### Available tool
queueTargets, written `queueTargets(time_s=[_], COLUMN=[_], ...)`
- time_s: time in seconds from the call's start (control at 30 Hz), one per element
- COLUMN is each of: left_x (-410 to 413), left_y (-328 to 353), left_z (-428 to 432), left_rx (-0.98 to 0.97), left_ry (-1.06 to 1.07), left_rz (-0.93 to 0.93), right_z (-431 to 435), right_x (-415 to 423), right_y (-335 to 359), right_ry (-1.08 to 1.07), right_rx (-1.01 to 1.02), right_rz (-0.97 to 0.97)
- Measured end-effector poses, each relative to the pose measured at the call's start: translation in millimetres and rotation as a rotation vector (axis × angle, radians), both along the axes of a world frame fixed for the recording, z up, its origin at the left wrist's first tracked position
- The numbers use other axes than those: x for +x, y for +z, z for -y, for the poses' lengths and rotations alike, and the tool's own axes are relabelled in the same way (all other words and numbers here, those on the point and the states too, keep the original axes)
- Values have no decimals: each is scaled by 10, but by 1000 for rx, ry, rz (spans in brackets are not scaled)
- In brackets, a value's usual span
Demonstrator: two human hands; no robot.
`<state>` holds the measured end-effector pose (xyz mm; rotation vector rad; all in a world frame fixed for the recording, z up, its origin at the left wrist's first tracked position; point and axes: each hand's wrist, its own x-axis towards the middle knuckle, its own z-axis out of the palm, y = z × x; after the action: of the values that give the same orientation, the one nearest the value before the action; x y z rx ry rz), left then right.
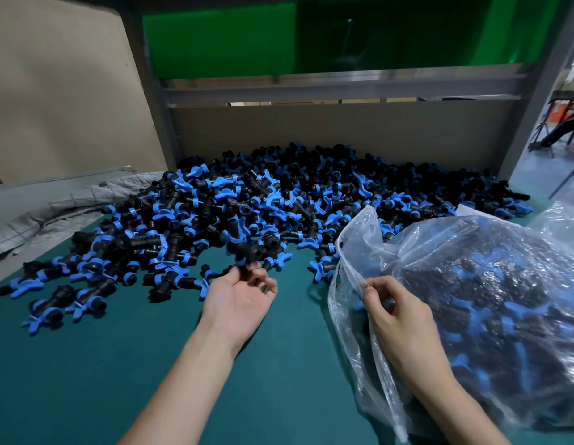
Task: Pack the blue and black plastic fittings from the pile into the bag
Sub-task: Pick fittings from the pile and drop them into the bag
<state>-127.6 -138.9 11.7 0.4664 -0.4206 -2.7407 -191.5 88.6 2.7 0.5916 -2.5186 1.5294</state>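
On the right, the right hand [398, 319] pinches the rim of the bag [359, 226] to hold its mouth open toward the pile [279, 200] — a short trip, I'd guess, for the left hand [237, 297], palm up, fingers curled round a fitting [251, 252] at the pile's near edge.

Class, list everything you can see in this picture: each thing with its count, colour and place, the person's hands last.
Fittings pile: one, many pieces, blue and black, across the table's back.
Bag: one, clear, part-filled with fittings, right.
Table: one, teal-green top, under everything.
Cloth: one, grey checked, left edge.
Backboard: one, beige, behind the pile.
Green panel: one, top.
Left hand: one, palm up, pinches a fitting at the pile's near edge.
Right hand: one, pinches the bag's rim.
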Motion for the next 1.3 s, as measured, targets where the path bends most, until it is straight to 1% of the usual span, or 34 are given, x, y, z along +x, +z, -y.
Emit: queueTargets(time_s=[0.23, 0.47, 0.63, 0.7, 0.77, 1.0, 1.03, 1.1, 1.17, 1.23, 1.3], left_x=[20, 40, 43, 38, 25, -24, -13, 20, 58, 77, 48], left_y=[10, 48, 57, 73, 96, 107, 112, 101, 65, 27, -15], left_z=[4, -8, -28, -28, -27, -163, -193, -247, -324, -447, -581], left_rx=[76, 71, 60, 15, -91, -656, -763, -1077, -1341, -1443, -1494], left_ry=[5, 19, 22, 22, 30, 147, 166, 198, 205, 157, 98], left_rz=[-37, -189, -190, -164, -117, 85, 117, 165, 145, 101, 68], right_z=[2, -2, -3, -1, -4, -7, -8, -14, -22, -25, -18], right_x=[-3, -5, 1, 5, 9, 13, 19, 33, 59, 97, 139], right_y=[-14, -10, -8, -3, 2, 12, 22, 45, 79, 120, 153], right_ry=[-2, 0, 4, 10, 14, 0, -3, -5, -6, 13, 47], right_rx=[-13, -9, -9, -15, -30, -177, -202, -259, -315, -348, -351], right_rz=[9, 2, -2, 2, 3, 6, 5, -6, -27, -75, -163])
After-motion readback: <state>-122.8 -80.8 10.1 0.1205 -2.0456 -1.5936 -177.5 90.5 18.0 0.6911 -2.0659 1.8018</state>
